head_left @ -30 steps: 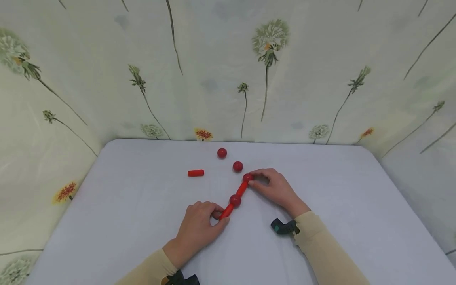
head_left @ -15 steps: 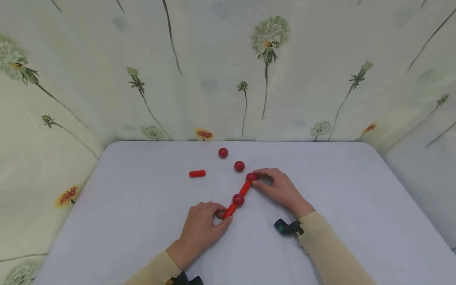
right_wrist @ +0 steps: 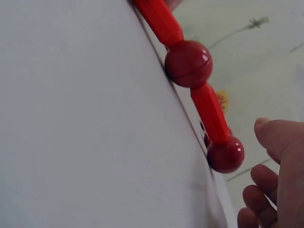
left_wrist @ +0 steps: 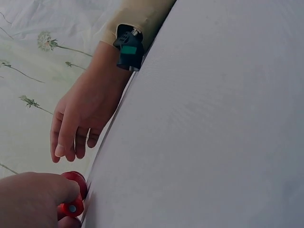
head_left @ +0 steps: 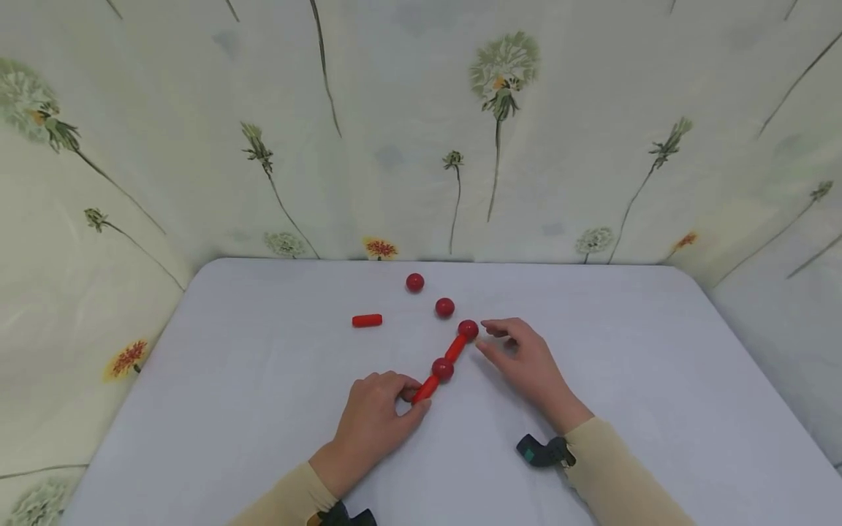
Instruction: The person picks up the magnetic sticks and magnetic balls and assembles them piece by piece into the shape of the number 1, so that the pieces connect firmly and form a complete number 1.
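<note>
On the white table a chain of two red rods and two red balls runs diagonally in the head view. My left hand (head_left: 370, 427) pinches the nearer rod (head_left: 427, 387) between thumb and fingers; its end shows a small pale disc in the left wrist view. Beyond it come the middle ball (head_left: 443, 370), the farther rod (head_left: 455, 348) and the end ball (head_left: 468, 330). Just right of that end ball (right_wrist: 226, 155), my right hand (head_left: 531, 369) stands apart from it, thumb and fingers parted, holding nothing.
Two loose red balls, one (head_left: 444, 307) near the chain's far end and one (head_left: 415, 283) farther back, lie on the table (head_left: 263, 409). A loose red rod (head_left: 367, 320) lies to their left. Behind the table hangs a flower-patterned cloth (head_left: 395, 109).
My right hand has let go of the end ball and drawn back a little to the right. My left hand keeps its pinch on the nearer rod. The chain stays joined.
</note>
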Tool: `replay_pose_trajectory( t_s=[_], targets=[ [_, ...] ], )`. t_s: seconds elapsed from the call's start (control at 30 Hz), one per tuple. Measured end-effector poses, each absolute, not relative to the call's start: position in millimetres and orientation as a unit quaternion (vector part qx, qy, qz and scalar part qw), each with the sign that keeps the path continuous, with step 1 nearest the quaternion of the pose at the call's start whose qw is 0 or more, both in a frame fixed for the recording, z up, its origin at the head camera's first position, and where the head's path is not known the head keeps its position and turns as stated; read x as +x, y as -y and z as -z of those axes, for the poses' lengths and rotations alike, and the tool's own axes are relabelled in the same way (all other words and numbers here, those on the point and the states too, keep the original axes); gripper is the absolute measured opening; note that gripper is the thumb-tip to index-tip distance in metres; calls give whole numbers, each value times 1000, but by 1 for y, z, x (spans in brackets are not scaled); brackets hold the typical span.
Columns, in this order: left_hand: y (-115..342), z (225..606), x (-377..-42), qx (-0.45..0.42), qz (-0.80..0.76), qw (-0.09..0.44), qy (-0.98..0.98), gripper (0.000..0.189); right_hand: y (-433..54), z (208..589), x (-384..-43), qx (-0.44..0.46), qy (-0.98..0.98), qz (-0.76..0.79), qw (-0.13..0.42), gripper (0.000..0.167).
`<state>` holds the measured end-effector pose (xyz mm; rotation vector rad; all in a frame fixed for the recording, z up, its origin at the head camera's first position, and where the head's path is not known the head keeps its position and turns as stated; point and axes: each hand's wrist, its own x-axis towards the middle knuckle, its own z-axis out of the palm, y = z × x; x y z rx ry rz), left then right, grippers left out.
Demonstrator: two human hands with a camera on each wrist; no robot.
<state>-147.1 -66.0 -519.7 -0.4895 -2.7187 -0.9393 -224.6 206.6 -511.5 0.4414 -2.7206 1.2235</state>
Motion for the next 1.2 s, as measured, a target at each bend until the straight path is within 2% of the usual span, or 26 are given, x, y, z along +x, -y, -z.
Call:
replay_pose_trajectory(
  t_s=[0.17, 0.47, 1.2],
  targets=[
    [66, 519, -148, -166, 318, 114, 926, 28, -197, 509, -209, 168, 888, -424, 63, 39],
    [67, 517, -147, -165, 320, 116, 926, 29, -173, 517, -195, 214, 875, -432, 31, 36],
    [67, 518, -148, -177, 327, 121, 920, 26, -159, 516, -189, 223, 900, -364, 87, 33]
  ],
)
